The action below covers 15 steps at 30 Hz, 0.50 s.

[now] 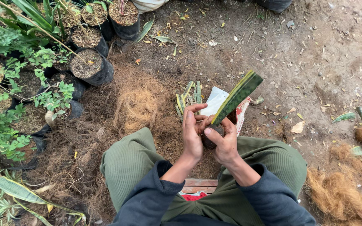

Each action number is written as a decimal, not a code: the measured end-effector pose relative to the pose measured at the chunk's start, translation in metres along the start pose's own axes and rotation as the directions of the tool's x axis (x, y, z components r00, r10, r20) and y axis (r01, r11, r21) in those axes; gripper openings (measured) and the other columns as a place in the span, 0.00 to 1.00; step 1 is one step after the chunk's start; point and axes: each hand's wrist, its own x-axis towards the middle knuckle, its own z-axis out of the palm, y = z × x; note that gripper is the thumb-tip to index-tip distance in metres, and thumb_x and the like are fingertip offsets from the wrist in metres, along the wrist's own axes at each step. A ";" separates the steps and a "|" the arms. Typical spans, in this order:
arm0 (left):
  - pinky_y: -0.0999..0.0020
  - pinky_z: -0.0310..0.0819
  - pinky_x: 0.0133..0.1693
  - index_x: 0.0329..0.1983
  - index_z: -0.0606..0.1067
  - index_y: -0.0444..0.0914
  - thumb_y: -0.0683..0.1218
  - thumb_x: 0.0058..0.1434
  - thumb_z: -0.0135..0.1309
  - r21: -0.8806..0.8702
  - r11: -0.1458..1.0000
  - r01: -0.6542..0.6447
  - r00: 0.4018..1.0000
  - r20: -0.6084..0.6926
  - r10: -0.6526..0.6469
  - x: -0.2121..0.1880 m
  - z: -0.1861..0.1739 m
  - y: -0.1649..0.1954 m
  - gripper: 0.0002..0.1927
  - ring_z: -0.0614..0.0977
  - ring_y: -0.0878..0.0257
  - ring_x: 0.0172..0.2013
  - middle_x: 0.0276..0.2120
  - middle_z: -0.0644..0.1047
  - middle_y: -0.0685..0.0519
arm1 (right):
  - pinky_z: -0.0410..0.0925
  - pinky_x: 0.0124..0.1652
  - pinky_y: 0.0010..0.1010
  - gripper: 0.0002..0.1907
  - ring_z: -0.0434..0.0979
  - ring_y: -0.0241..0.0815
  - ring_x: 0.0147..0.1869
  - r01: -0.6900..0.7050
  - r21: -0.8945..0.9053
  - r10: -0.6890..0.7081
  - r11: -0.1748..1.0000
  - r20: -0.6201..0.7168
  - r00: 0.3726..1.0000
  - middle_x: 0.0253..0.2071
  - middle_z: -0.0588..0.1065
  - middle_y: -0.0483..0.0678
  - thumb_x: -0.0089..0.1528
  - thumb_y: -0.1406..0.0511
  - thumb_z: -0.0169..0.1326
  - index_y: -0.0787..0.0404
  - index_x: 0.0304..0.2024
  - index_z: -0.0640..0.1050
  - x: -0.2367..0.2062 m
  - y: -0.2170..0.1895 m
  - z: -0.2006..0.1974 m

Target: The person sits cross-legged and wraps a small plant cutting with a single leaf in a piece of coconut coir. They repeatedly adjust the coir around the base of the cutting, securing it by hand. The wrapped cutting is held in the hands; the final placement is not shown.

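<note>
Dark blue sleeves and green ribbed trousers (139, 163) fill the lower frame. At centre, the left hand (192, 134) and right hand (223, 140) both close around a stiff green, yellow-edged leaf cutting (239, 95), whose blade slants toward upper right. Black soil-filled pots (92, 66) stand upper left.

The person wears a dark slate-blue top with long sleeves; the left sleeve (147, 196) and the right sleeve (273, 196) are both of soft, slightly creased cloth, pushed up so the cuffs bunch thickly below the wrists. The trousers (126, 163) are olive green with fine lengthwise ribbing. The left hand (192, 134) and right hand (225, 142) are bare, without gloves or rings.
</note>
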 end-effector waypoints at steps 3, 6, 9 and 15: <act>0.66 0.74 0.46 0.56 0.66 0.36 0.58 0.75 0.28 -0.197 0.973 0.122 0.991 -0.032 -0.131 0.004 -0.002 -0.001 0.24 0.74 0.63 0.44 0.55 0.71 0.47 | 0.70 0.48 0.31 0.14 0.77 0.37 0.43 -0.042 -0.051 0.040 0.998 -0.026 0.999 0.38 0.77 0.47 0.57 0.66 0.65 0.66 0.42 0.78 0.000 0.000 -0.002; 0.65 0.75 0.48 0.56 0.66 0.36 0.59 0.75 0.29 -0.145 0.987 0.072 0.997 0.015 -0.070 0.004 -0.001 0.001 0.25 0.74 0.62 0.45 0.56 0.71 0.46 | 0.70 0.51 0.31 0.12 0.77 0.37 0.45 -0.022 -0.148 0.017 0.989 -0.030 0.999 0.39 0.77 0.46 0.58 0.68 0.68 0.66 0.38 0.78 0.001 0.002 -0.002; 0.63 0.73 0.54 0.60 0.67 0.33 0.60 0.76 0.34 -0.085 0.996 0.011 0.998 0.070 -0.005 0.002 0.001 0.004 0.28 0.74 0.60 0.49 0.58 0.71 0.44 | 0.70 0.51 0.31 0.12 0.77 0.37 0.45 0.007 -0.210 -0.008 0.978 -0.004 1.000 0.38 0.77 0.46 0.58 0.67 0.68 0.66 0.37 0.78 0.001 0.001 0.000; 0.62 0.76 0.58 0.67 0.68 0.36 0.61 0.73 0.37 -0.279 0.952 0.125 0.964 0.262 -0.049 -0.002 0.003 0.008 0.30 0.78 0.59 0.56 0.57 0.74 0.45 | 0.68 0.56 0.32 0.32 0.72 0.37 0.56 0.269 -0.504 -0.299 0.821 0.023 0.954 0.59 0.66 0.51 0.64 0.53 0.58 0.62 0.63 0.66 -0.003 -0.004 0.010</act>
